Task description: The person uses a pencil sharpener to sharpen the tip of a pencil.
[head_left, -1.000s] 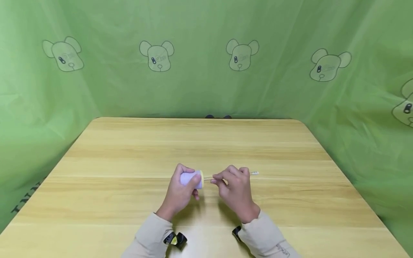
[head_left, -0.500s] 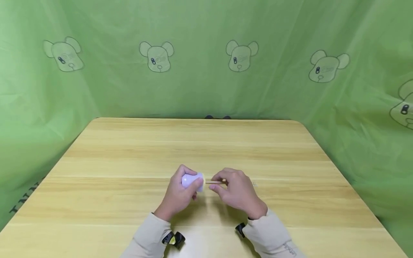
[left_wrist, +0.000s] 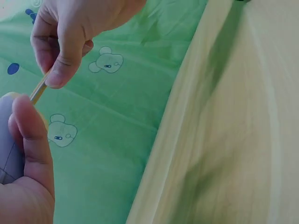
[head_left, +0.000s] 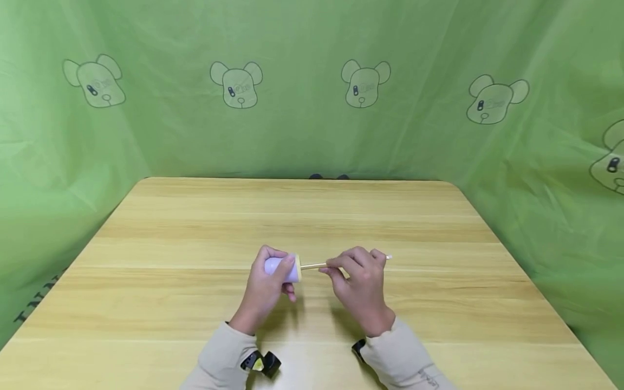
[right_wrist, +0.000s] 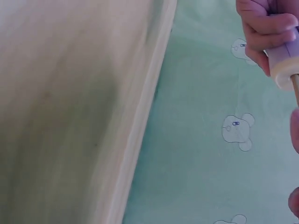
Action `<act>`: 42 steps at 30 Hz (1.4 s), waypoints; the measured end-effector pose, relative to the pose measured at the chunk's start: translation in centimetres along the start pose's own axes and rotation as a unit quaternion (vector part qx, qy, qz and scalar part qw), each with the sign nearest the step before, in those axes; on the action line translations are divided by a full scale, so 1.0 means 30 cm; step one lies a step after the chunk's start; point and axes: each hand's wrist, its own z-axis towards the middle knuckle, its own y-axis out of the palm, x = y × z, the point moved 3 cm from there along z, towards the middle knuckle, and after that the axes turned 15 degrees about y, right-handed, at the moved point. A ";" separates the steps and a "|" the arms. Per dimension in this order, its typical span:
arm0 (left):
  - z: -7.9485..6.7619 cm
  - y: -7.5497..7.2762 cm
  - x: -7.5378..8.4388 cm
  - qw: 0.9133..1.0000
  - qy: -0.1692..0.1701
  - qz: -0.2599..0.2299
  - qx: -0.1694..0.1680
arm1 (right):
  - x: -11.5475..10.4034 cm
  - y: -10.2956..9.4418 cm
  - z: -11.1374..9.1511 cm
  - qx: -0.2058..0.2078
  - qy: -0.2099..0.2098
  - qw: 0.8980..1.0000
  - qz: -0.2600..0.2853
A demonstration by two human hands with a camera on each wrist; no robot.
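Observation:
My left hand grips a lilac pencil sharpener with a pale yellow end that faces right, the thumb lying along its side. From that end a thin pencil sticks out. My right hand pinches the pencil between thumb and fingertips, and its white tip shows beyond the knuckles. In the right wrist view the pencil enters the hole in the sharpener's cream face. Both hands are raised over the table; the pencil's point is hidden inside the sharpener.
The wooden table stretches out below and beyond the hands. A green cloth with bear-head drawings hangs behind and at both sides. Black wrist devices sit at both cuffs, such as the left one.
My right hand turned and dipped half a second ago, then turned back up. The left hand with the sharpener has shifted slightly left, and more pencil shows between sharpener and fingers.

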 end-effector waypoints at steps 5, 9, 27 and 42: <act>-0.002 0.006 -0.003 1.000 0.007 0.002 0.007 | 0.002 0.006 -0.008 0.024 -0.008 1.000 -0.003; 0.003 0.005 -0.004 1.000 0.018 0.016 -0.005 | 0.008 0.004 -0.007 0.030 -0.017 0.999 -0.041; -0.004 0.004 -0.031 0.997 0.003 0.066 -0.033 | 0.048 -0.033 0.031 -0.246 0.137 0.956 -0.077; 0.015 -0.039 0.017 0.999 -0.023 -0.018 0.013 | 0.043 -0.006 0.012 0.060 -0.047 0.997 -0.024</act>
